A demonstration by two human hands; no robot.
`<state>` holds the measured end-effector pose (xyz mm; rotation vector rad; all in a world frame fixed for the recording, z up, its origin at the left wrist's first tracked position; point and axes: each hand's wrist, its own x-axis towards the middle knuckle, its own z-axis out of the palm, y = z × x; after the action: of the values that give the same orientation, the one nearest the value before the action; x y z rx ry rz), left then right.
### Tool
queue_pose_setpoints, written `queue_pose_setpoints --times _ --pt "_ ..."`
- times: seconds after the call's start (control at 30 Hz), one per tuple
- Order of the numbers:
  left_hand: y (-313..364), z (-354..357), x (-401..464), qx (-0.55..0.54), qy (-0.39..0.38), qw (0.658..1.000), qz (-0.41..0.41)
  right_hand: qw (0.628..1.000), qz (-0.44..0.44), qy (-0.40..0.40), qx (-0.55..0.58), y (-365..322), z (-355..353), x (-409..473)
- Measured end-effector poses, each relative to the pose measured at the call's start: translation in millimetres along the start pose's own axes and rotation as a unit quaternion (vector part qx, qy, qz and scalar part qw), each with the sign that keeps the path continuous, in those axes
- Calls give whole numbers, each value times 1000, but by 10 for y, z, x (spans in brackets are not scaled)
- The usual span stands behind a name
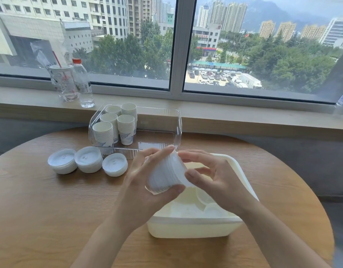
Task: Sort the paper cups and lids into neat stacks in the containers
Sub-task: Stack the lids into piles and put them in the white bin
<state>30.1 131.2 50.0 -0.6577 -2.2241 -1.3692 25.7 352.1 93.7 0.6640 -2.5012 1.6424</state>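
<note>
Both hands hold a stack of lids (166, 172) above the white tub (193, 227): left hand (147, 182) curled around it, right hand (209, 176) pinching its edge. Better to square the edges first, then lower it upright.

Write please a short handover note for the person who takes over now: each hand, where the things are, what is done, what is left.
Left hand: grips a stack of lids from below, above the white bin.
Right hand: fingertips pinch the stack's upper end.
Cups: five stacks stand in the left part of the clear bin; its right part holds nothing.
Lids: three piles lie on the table in front of the clear bin; a few loose lids lie in the white bin.
Done: cups look sorted.
Left: likely set the held stack in a bin, then the three piles and the loose lids.
</note>
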Motion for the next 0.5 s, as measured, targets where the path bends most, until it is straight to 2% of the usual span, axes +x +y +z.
queue_pose_setpoints --times 0.5 --pt "-29 59 16 2 -1 999 32 993 -10 -8 118 95 72 7"
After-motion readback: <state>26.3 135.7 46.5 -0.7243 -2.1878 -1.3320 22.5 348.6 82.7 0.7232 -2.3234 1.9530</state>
